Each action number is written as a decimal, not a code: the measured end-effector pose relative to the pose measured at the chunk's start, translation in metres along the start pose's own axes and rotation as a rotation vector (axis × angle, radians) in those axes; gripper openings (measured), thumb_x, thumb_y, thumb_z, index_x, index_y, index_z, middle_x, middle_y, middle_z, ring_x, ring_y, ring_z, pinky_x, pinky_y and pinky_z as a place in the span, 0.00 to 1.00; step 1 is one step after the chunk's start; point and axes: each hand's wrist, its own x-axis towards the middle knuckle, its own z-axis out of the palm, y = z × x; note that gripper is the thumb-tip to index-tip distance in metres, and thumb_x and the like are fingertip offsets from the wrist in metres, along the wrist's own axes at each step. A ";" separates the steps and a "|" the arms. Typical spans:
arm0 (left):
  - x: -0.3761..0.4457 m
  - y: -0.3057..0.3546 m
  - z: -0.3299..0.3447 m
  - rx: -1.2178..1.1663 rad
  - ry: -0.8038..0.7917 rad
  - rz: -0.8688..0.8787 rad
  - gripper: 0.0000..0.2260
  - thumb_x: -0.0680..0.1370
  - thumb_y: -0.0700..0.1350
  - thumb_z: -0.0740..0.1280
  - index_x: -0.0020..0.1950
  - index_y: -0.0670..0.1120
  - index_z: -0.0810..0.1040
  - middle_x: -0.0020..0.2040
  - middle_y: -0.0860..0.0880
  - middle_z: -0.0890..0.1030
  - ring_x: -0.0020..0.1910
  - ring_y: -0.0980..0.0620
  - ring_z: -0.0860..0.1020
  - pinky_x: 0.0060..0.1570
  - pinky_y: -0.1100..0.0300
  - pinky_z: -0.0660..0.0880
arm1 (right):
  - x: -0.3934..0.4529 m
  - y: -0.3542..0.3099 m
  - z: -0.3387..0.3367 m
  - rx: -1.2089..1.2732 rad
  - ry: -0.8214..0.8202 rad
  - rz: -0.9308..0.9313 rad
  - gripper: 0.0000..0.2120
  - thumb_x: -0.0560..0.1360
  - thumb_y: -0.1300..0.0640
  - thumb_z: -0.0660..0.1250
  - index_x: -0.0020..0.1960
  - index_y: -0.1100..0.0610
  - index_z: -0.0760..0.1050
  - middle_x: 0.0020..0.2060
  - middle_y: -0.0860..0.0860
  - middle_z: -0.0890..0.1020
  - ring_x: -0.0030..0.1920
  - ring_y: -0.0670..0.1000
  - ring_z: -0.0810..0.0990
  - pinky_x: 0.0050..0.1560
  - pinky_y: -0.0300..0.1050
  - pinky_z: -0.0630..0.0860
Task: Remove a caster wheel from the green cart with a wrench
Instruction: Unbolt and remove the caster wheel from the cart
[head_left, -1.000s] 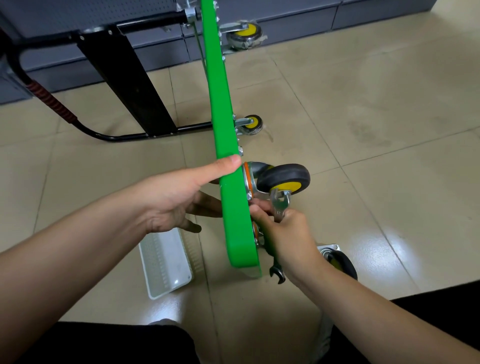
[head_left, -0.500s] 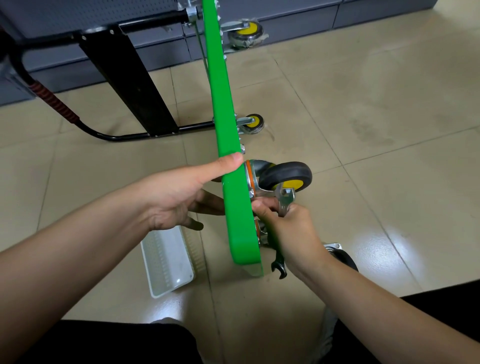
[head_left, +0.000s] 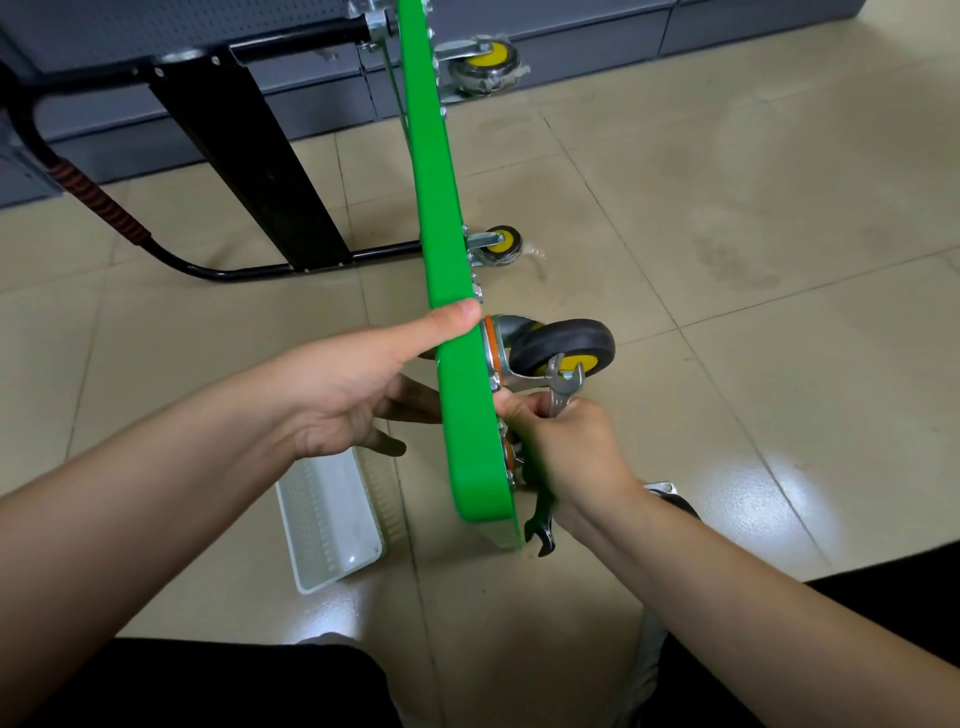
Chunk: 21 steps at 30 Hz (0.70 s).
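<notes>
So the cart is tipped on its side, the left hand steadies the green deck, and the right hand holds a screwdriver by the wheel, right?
Nearly. In the head view the right hand holds a wrench, not a screwdriver. The rest stands: the left hand steadies the green deck beside the wheel.

glossy green cart (head_left: 441, 270), shiny metal wrench (head_left: 562, 387)
matt rubber caster wheel (head_left: 563, 343); glossy floor tiles (head_left: 727, 218); white plastic tray (head_left: 327, 525).

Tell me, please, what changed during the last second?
The right hand shifted the wrench slightly to the right, toward the caster wheel. The left hand holds the green cart edge as before. Nothing was released.
</notes>
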 end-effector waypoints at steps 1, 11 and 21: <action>0.000 0.000 0.000 -0.003 0.008 0.000 0.35 0.63 0.71 0.65 0.66 0.54 0.76 0.50 0.40 0.86 0.53 0.45 0.83 0.71 0.34 0.63 | 0.000 0.000 0.000 -0.009 -0.005 0.001 0.16 0.77 0.52 0.72 0.31 0.50 0.82 0.34 0.49 0.86 0.35 0.47 0.84 0.31 0.39 0.74; -0.005 0.000 0.000 -0.008 0.025 -0.015 0.42 0.63 0.75 0.67 0.70 0.52 0.72 0.50 0.41 0.87 0.56 0.45 0.83 0.72 0.31 0.59 | -0.001 -0.001 -0.011 -0.164 -0.064 -0.069 0.05 0.78 0.55 0.72 0.50 0.54 0.86 0.46 0.48 0.88 0.49 0.51 0.86 0.49 0.47 0.79; -0.010 0.004 0.006 -0.030 0.048 -0.012 0.44 0.58 0.71 0.68 0.69 0.50 0.74 0.48 0.40 0.87 0.50 0.47 0.83 0.73 0.31 0.59 | -0.002 -0.009 -0.003 -0.074 0.039 0.070 0.08 0.76 0.59 0.74 0.45 0.65 0.84 0.43 0.60 0.86 0.40 0.64 0.79 0.42 0.57 0.76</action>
